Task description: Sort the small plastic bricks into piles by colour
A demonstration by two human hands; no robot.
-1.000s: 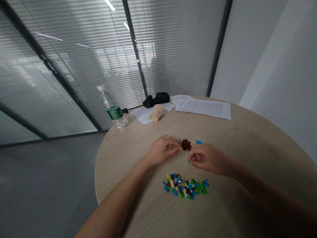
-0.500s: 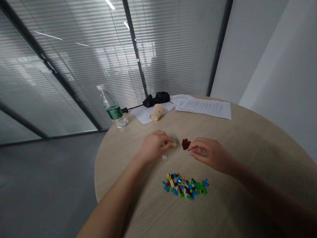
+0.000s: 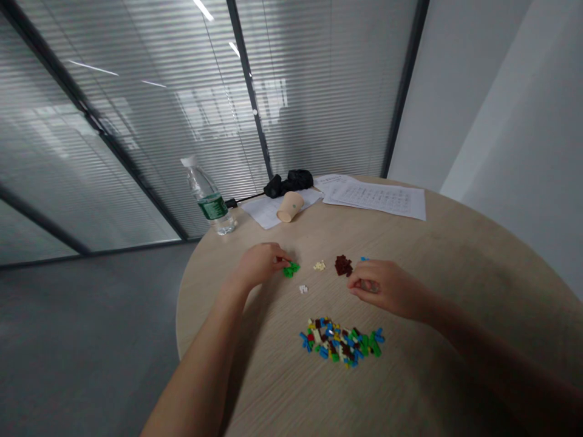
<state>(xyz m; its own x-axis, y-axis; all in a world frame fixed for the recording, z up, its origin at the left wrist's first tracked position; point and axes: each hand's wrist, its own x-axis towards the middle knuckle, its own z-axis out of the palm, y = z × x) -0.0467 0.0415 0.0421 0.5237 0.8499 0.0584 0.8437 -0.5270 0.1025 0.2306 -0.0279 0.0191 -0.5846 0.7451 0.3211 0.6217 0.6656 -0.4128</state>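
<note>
A mixed pile of small coloured bricks (image 3: 341,345) lies on the round wooden table (image 3: 455,285). My left hand (image 3: 260,263) rests with curled fingers against a small group of green bricks (image 3: 290,269); something red shows at its fingertips. To their right lie a few cream bricks (image 3: 319,265), a white piece (image 3: 303,289) and a dark brown cluster (image 3: 342,264). My right hand (image 3: 385,287) is closed beside the brown cluster, its contents hidden. A blue brick (image 3: 364,259) peeks out behind it.
At the back of the table stand a water bottle (image 3: 208,198), a tipped paper cup (image 3: 290,206), a black bundle (image 3: 291,181) and printed sheets (image 3: 378,197). Glass walls with blinds rise behind; the table edge curves near my left forearm.
My left hand slid left, leaving cream and white pieces behind and setting green bricks down. My right hand moved slightly toward me, beside the brown cluster.
</note>
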